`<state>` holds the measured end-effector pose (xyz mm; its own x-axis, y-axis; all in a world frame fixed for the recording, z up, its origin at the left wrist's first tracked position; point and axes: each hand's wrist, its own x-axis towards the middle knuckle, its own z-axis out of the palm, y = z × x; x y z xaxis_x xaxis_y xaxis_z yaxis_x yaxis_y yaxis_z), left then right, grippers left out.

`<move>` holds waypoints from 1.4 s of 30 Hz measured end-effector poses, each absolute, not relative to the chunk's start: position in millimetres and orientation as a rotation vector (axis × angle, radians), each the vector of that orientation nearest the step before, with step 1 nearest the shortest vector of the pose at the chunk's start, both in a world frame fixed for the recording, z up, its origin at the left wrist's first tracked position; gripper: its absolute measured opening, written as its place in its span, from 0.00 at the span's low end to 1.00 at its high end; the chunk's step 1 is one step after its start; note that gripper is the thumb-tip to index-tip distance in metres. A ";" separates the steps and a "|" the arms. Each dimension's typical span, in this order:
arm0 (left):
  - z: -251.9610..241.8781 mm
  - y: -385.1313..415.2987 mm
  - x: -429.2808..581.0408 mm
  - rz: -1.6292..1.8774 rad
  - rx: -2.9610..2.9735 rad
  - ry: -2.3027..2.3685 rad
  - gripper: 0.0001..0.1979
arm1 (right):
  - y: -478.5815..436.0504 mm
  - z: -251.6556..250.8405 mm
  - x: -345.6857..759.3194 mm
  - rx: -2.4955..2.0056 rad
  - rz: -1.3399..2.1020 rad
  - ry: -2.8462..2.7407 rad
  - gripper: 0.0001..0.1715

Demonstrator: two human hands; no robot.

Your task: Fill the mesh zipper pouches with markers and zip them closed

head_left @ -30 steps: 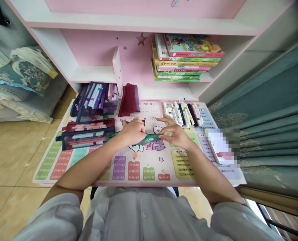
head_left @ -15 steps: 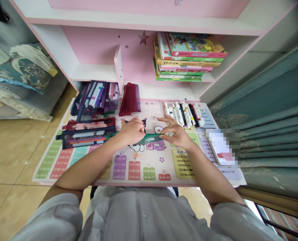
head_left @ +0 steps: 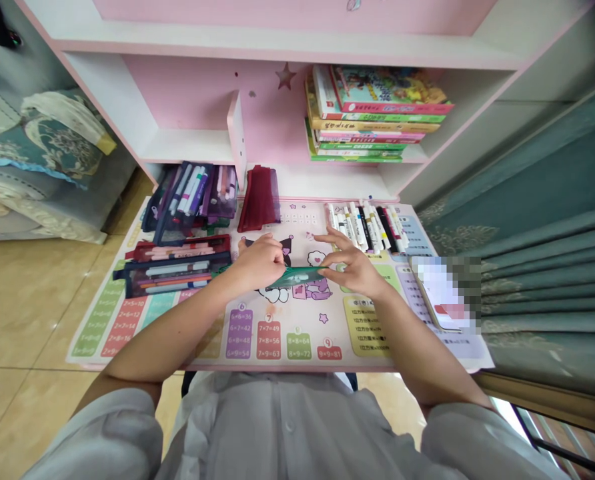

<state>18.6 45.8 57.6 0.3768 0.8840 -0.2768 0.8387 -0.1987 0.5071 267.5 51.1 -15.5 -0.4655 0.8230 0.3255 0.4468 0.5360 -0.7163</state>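
Observation:
A green mesh zipper pouch point(head_left: 300, 275) is stretched between my hands above the desk mat point(head_left: 277, 310); something pale shows through it. My left hand point(head_left: 261, 260) is closed on the pouch's upper edge, its fingertips partly hidden. At the right end, thumb and finger of my right hand point(head_left: 347, 263) pinch the pouch's corner, the other fingers spread. To the left lie a dark blue mesh pouch point(head_left: 167, 277) with pens and a red pouch point(head_left: 187, 247) with pink pens. Behind my right hand lies a row of white and black markers point(head_left: 367, 227).
Filled dark pouches point(head_left: 192, 197) are piled at the back left, beside flat maroon pouches point(head_left: 258, 200). A stack of books point(head_left: 372, 123) sits on the shelf point(head_left: 297, 180). A phone point(head_left: 437, 293) lies at the right edge, near the curtain point(head_left: 542, 220).
My left hand has shifted slightly left along the pouch's upper edge, uncovering more of it. My right hand keeps its pinch at the right corner.

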 end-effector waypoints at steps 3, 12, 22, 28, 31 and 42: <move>56.9 45.2 16.5 0.106 2.045 1.473 0.11 | 51.1 -15.9 267.6 -1.031 0.733 -2.106 0.07; 59.2 44.7 14.6 0.108 2.039 1.507 0.11 | 51.7 -17.4 268.0 -1.050 0.747 -2.103 0.07; 60.8 43.0 9.5 0.093 2.030 1.511 0.11 | 51.0 -17.3 266.3 -1.044 0.762 -2.075 0.08; 59.1 41.6 5.4 0.101 2.017 1.520 0.11 | 51.3 -18.1 267.4 -1.042 0.742 -2.100 0.07; 58.1 40.9 4.2 0.102 2.010 1.526 0.11 | 51.4 -18.4 267.4 -1.035 0.724 -2.106 0.07; 56.3 40.7 -1.8 0.123 2.001 1.543 0.10 | 50.8 -18.7 268.0 -1.041 0.731 -2.113 0.08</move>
<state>-1.8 40.7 56.3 0.3191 0.9053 -0.2805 0.8497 -0.1422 0.5078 268.0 50.8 -18.7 -0.4634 0.8292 0.3127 0.4586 0.5263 -0.7160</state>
